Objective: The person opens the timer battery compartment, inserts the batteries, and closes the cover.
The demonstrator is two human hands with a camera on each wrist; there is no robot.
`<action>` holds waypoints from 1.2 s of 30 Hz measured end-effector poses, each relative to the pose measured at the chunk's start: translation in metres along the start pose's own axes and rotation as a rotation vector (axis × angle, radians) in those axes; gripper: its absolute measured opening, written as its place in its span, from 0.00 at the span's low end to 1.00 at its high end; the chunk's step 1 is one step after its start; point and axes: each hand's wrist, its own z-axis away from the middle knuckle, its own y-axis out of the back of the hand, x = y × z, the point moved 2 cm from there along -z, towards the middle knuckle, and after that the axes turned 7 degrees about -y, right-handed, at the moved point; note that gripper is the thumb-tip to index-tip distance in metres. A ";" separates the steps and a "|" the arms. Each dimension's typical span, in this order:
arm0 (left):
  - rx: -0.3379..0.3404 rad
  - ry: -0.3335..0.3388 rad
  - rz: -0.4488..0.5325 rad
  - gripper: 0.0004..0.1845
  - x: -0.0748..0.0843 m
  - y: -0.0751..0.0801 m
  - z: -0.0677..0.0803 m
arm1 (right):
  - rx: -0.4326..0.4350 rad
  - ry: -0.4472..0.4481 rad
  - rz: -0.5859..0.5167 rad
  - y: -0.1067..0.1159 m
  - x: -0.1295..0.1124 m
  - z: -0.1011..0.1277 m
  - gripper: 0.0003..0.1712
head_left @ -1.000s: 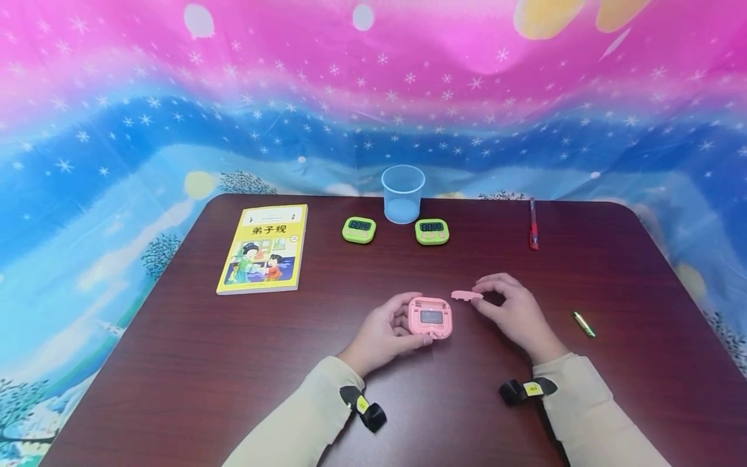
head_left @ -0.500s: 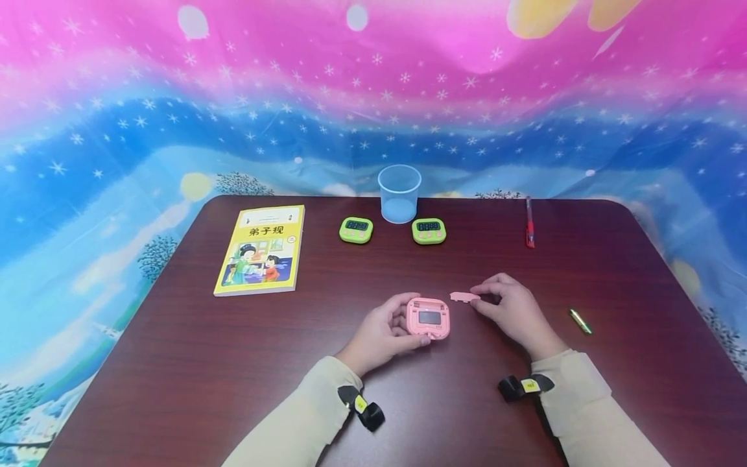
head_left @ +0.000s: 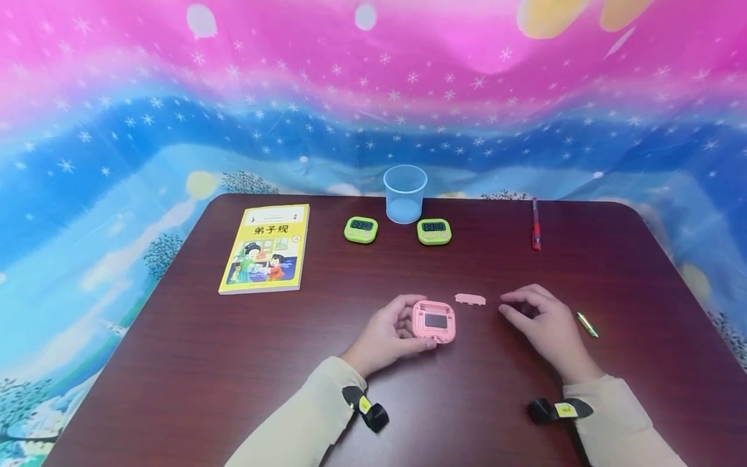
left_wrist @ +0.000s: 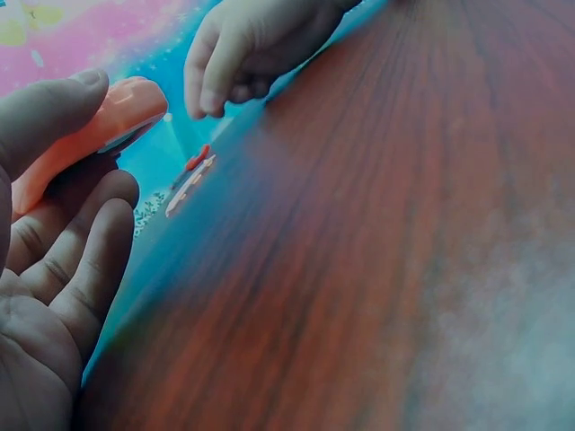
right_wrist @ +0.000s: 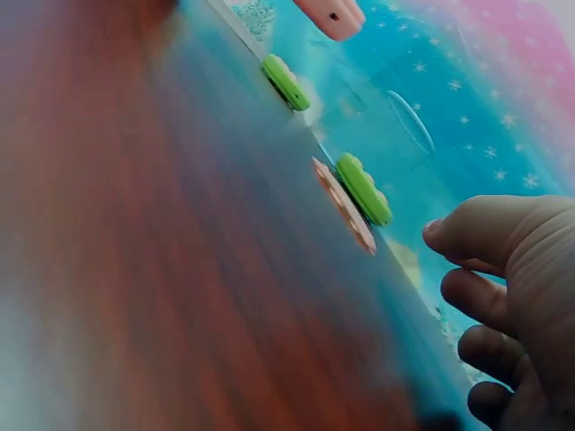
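Gripping the pink timer point(head_left: 433, 322), the left hand point(head_left: 386, 334) curls thumb and fingers round its left edge and holds it face-up just off the table point(head_left: 175, 363), near the front centre. Left wrist view confirms: thumb on top, fingers underneath, timer tilted.

Right hand point(head_left: 539, 324) holds nothing; its fingers hang loosely curled, tips hovering at the table surface, palm down.

Key geometry: the pink cover piece point(head_left: 470, 299) lies flat on the table between the two hands, just behind and right of the timer, not touching it. Long axis runs roughly left-right, near parallel to the table's front edge. It sits to the left of the right fingertips, apart from them with a clear gap. By my read the right hand is the free one to reach it; the left is occupied.

A small green-gold battery point(head_left: 586, 324) lies just right of the right hand, long axis diagonal, near the knuckles but not touching.

Further out, along the back edge: two green timers point(head_left: 360, 229) point(head_left: 434, 231), a clear plastic cup point(head_left: 404, 192) behind and between them, a red pen point(head_left: 535, 224) to the right pointing front-to-back, a yellow book point(head_left: 265, 248) at left. Starry backdrop cloth point(head_left: 373, 97) behind.
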 end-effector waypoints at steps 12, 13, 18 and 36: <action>0.005 0.007 0.018 0.39 0.001 0.000 0.000 | 0.140 -0.081 0.052 0.042 0.022 0.019 0.15; 0.005 0.006 0.013 0.39 0.001 0.000 0.000 | 0.138 -0.099 0.062 0.045 0.024 0.020 0.16; 0.003 0.004 0.007 0.39 0.001 0.001 0.000 | 0.128 -0.161 0.121 0.057 0.036 0.020 0.20; -0.001 -0.014 -0.015 0.39 0.000 0.001 0.000 | -0.069 -0.334 0.250 0.076 0.068 0.018 0.25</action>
